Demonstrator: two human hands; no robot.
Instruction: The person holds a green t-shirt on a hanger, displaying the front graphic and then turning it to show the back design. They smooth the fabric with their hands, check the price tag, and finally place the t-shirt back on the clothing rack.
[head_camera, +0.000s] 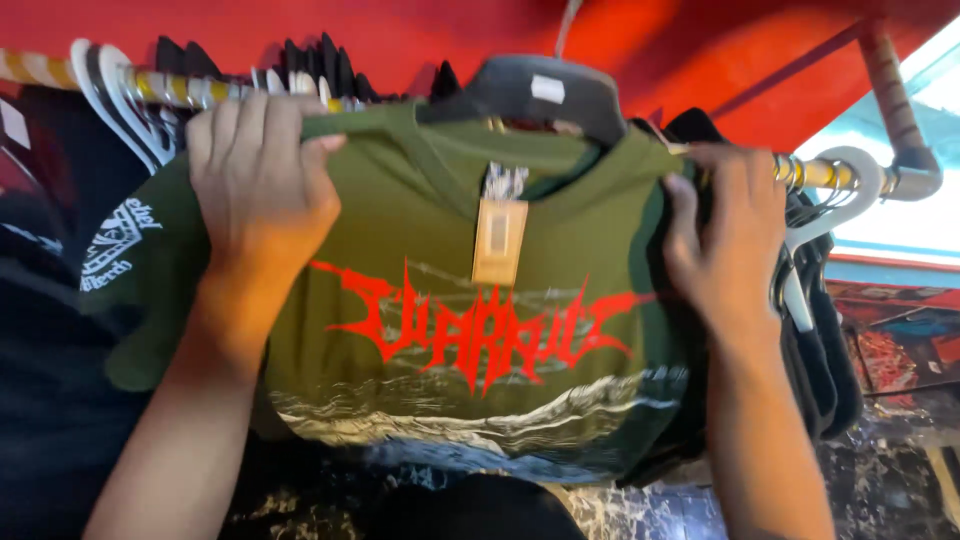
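A striped clothes rail (180, 88) is running across the top, under a red wall (300, 25). White hangers (125, 110) are hanging on it at the left, beside dark clothes (50, 330). More dark garments (825, 340) are hanging on a white hanger (850, 190) at the right, near a bright window (900, 170). A dark marbled floor (880, 480) is showing below.

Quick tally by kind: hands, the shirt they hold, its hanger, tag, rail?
Hands: 2, left hand and right hand, each gripping a shoulder of the shirt
Green shirt: 1
Dark hanger in it: 1
Tan tag at the collar: 1
Rail: 1
Total: 6
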